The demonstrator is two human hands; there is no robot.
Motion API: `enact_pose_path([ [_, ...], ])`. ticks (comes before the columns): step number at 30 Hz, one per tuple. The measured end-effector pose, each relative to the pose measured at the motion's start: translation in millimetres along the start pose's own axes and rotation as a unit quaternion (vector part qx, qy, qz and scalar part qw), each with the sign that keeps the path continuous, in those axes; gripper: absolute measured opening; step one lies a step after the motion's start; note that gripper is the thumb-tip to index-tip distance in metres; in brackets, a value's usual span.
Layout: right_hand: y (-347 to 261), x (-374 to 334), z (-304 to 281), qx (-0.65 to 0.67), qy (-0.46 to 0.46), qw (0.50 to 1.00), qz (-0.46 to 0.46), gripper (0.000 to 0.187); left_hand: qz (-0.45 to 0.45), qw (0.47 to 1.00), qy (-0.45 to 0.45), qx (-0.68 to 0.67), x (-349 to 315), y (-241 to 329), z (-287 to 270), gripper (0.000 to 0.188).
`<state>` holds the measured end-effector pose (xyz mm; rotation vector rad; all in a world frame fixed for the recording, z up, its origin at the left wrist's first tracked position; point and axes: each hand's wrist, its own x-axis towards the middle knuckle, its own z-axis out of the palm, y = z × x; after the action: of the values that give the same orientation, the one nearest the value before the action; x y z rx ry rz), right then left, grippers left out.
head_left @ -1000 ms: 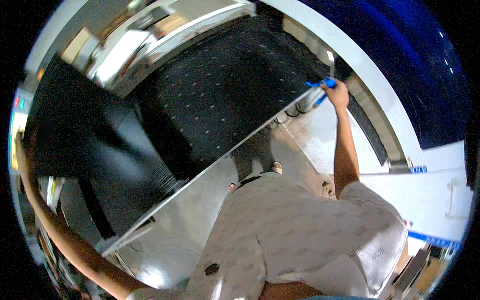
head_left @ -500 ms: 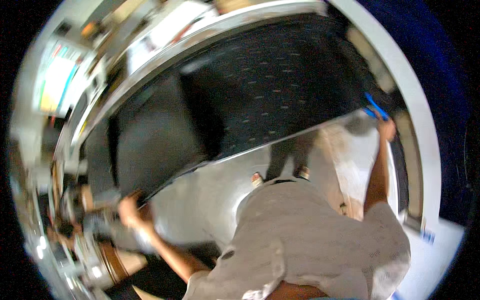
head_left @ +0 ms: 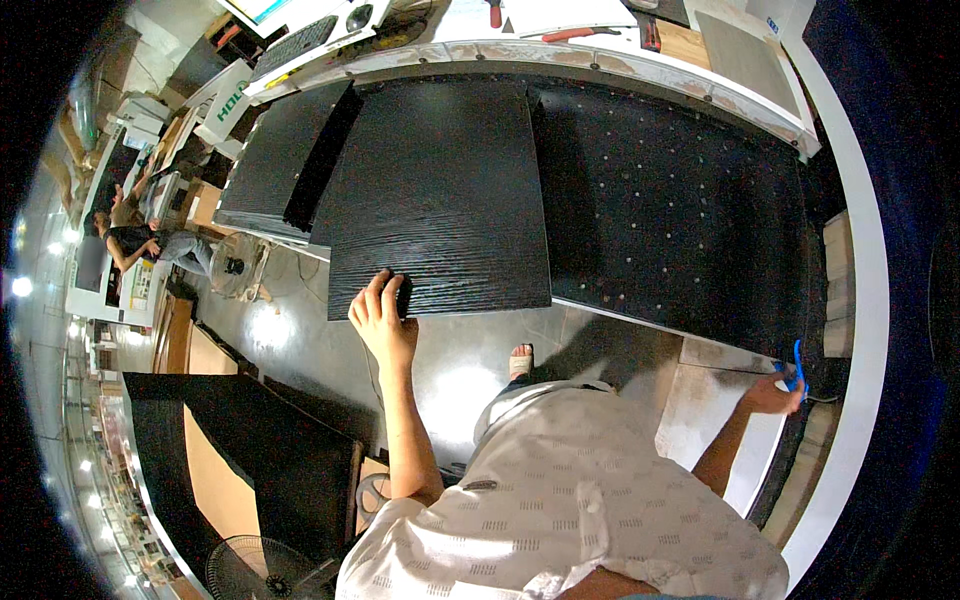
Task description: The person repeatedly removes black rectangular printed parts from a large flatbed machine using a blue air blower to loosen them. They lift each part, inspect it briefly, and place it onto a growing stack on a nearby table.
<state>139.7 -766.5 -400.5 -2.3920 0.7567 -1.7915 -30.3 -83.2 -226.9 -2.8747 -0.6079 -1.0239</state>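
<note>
A black wood-grain panel (head_left: 440, 190) lies across the middle of a dark dotted table (head_left: 680, 220), its near edge sticking out past the table's front. My left hand (head_left: 385, 325) grips that near edge toward its left corner, fingertips bent over the top face; the underside is hidden. At the table's right end, my right hand (head_left: 775, 393) is closed round a blue tool (head_left: 799, 365) with a curved lever-like part. Its exact kind is hard to make out. Left of the panel sits a stack of black boards (head_left: 285, 150).
Behind the table runs a ledge with a keyboard (head_left: 295, 48), a mouse (head_left: 359, 17) and red-handled pliers (head_left: 580, 34). Black boards (head_left: 290, 450) and a fan (head_left: 265, 570) stand at lower left. Another person (head_left: 130, 235) is far left. A white frame (head_left: 865, 300) borders the right.
The view has turned and sharpened. My left hand, earlier at a black panel's edge on the far left, now appears nearer the middle. My right hand still holds the blue tool, lower in view.
</note>
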Motion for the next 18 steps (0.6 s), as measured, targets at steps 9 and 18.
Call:
enact_pose_path([
  [9,-203.2,-75.6,-67.2,0.254,-0.409,0.824,-0.298,0.055,-0.029,0.996,0.080,-0.011,2.4,9.7,9.7,0.048],
  [18,-242.1,-101.0,-88.0,0.339,-0.398,0.773,-0.358,0.045,-0.010,0.989,0.106,-0.105,9.1,5.8,-10.9,0.032],
])
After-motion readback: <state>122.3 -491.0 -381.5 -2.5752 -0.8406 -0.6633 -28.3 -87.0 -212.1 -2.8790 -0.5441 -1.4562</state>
